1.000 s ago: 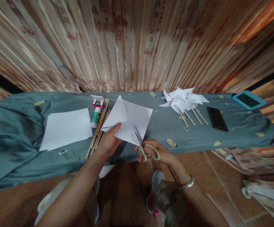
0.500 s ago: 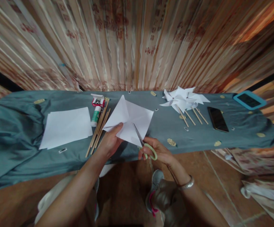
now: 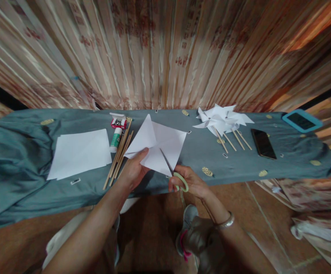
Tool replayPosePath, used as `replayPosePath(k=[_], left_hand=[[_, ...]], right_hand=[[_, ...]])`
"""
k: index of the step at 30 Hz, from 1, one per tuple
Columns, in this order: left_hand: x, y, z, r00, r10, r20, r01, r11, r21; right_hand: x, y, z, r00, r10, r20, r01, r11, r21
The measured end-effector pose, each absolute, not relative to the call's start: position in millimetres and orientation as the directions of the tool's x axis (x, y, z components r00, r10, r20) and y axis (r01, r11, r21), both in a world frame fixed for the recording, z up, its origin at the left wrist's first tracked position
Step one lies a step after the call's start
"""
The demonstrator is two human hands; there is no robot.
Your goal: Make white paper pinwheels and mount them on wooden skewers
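White paper (image 3: 161,137) mid-frame is pinched in the left hand (image 3: 136,168); the right hand (image 3: 193,182) grips scissors (image 3: 169,165) whose blades, spread a second ago, now nearly meet. Wooden sticks (image 3: 119,159) lie left of centre.

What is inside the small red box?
Small, shiny, metallic-looking pieces lie inside the open red box. They are too small to identify; whatever lies beneath them is covered.

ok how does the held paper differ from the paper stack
The held paper is raised in the left hand; the paper stack lies flat on the cloth. The held paper has a slit at left; the paper stack's top sheet shows no cut. The held paper seems one sheet; the paper stack shows offset edges. Both are white.
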State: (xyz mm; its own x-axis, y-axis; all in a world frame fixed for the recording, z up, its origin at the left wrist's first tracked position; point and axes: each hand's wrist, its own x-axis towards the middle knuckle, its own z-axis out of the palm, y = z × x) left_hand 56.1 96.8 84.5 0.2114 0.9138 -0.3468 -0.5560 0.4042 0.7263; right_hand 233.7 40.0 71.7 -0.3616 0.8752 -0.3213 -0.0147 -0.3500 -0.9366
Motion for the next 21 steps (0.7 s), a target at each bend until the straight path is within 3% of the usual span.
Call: replayPosePath(k=[21], left_hand=[[56.4, 97.6, 89.6, 0.221, 0.898, -0.381, -0.53, 0.439, 0.726]], right_hand=[[229.0, 39.4, 68.3, -0.323, 0.885, -0.336, -0.069, -0.376, -0.924]])
